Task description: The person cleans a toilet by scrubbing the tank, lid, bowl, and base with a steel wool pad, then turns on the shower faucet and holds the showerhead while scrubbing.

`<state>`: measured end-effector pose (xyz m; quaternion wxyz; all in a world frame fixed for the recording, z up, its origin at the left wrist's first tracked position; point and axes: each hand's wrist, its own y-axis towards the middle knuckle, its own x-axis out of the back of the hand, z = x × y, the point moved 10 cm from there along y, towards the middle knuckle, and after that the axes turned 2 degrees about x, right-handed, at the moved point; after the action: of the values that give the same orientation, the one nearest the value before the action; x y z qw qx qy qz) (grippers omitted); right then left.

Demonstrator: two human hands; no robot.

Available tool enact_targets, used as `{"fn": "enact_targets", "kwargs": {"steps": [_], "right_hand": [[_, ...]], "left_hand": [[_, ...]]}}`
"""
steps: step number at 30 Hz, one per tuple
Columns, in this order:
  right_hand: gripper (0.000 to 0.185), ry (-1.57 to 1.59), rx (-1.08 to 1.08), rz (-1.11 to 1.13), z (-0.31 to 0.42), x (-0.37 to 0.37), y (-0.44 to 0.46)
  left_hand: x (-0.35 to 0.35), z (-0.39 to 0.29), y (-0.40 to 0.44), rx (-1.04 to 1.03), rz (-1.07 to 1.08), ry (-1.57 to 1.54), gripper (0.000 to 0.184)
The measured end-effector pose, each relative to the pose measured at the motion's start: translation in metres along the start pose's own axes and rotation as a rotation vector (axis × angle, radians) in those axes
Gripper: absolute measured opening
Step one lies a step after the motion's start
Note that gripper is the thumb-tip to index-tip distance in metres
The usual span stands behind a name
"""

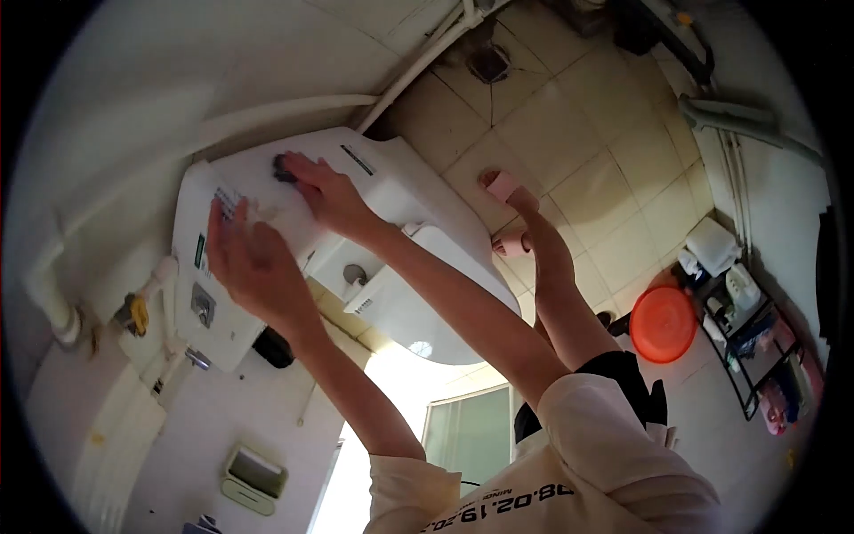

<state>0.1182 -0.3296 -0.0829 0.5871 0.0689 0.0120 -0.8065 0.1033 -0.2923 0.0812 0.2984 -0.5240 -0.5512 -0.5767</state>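
Head view — left hand (pixel 258 271) at a white fixture (pixel 391 189), fingers extended but blurred; cannot tell whether it is released or grasping something; a small patterned patch (pixel 223 204) shows at its fingertips — loose piece or surface marking, unclear; right hand (pixel 335 200) above and to the right of the left, near but apart; its fingers are bent over a dark pad (pixel 283 169), holding it at the fingertips against the white surface.

Just left of the left hand, a green label (pixel 199 251); below that, left of the wrist, a square metal plate (pixel 203 305); just above and right of the right hand, a dark-printed label (pixel 358 160); below the right hand, between the forearms, a grey disc (pixel 355 273).

Well to the right of the right hand, pink slippers (pixel 501 187) on the wearer's feet, over a tiled floor (pixel 587 151); farther right and lower, an orange basin (pixel 663 325) beside a black rack (pixel 747 399) loaded with assorted items.
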Motion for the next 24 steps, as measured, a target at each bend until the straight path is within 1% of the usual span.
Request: {"fn": "enact_targets", "kwargs": {"steps": [2,3,4,6,8,10,12,13,14,16,17,19,20,21,22,23,24], "right_hand": [[0.034,-0.042,-0.147,-0.074,-0.054,0.007,-0.003],[0.033,-0.162,-0.11,-0.131,-0.07,0.007,0.0],[0.033,-0.158,-0.123,-0.139,-0.076,0.007,0.009],[0.032,-0.063,-0.303,-0.006,-0.098,-0.005,0.023],[0.034,0.103,-0.154,-0.065,-0.065,-0.005,0.027],[0.038,0.269,-0.008,-0.027,-0.006,-0.004,0.024],[0.041,0.366,0.118,-0.103,0.029,-0.002,0.016],[0.041,0.453,0.077,-0.077,0.028,-0.002,0.015],[0.041,0.456,0.071,-0.084,0.023,-0.001,0.015],[0.04,0.335,0.017,-0.069,-0.004,-0.003,0.017],[0.039,0.216,-0.036,-0.09,-0.022,0.0,0.018],[0.038,0.059,-0.087,-0.175,-0.07,0.013,0.012],[0.039,-0.062,-0.064,-0.219,-0.097,0.017,0.007],[0.039,-0.089,-0.159,-0.227,-0.126,0.022,0.001],[0.039,-0.087,-0.159,-0.229,-0.143,0.027,-0.001],[0.039,-0.123,-0.298,-0.215,-0.17,0.031,-0.006],[0.038,-0.157,-0.441,-0.2,-0.181,0.034,-0.01]], "left_hand": [[-0.004,0.005,0.011,0.024,-0.01,-0.07,0.025],[-0.006,0.004,0.012,0.04,-0.012,-0.061,0.026],[-0.01,0.002,0.012,0.034,0.002,-0.057,0.026],[-0.006,-0.002,0.012,-0.003,-0.052,0.013,0.027],[-0.007,-0.001,0.012,-0.038,-0.069,0.056,0.026],[-0.007,0.0,0.012,-0.067,-0.093,0.245,0.026],[-0.005,-0.001,0.01,-0.048,-0.108,0.272,0.027],[-0.005,0.0,0.01,-0.017,-0.109,0.291,0.027],[-0.003,0.004,0.01,0.012,-0.111,0.315,0.027],[-0.004,0.004,0.012,-0.02,-0.114,0.319,0.027],[-0.004,0.002,0.012,-0.038,-0.109,0.311,0.026],[-0.005,0.0,0.011,-0.058,-0.096,0.298,0.026],[-0.005,0.001,0.011,-0.042,-0.096,0.324,0.025],[-0.004,0.004,0.011,-0.025,-0.098,0.35,0.024],[-0.005,0.004,0.011,-0.027,-0.097,0.351,0.024],[-0.004,0.003,0.01,-0.037,-0.103,0.336,0.023],[-0.004,0.003,0.01,-0.048,-0.104,0.323,0.022]]}}
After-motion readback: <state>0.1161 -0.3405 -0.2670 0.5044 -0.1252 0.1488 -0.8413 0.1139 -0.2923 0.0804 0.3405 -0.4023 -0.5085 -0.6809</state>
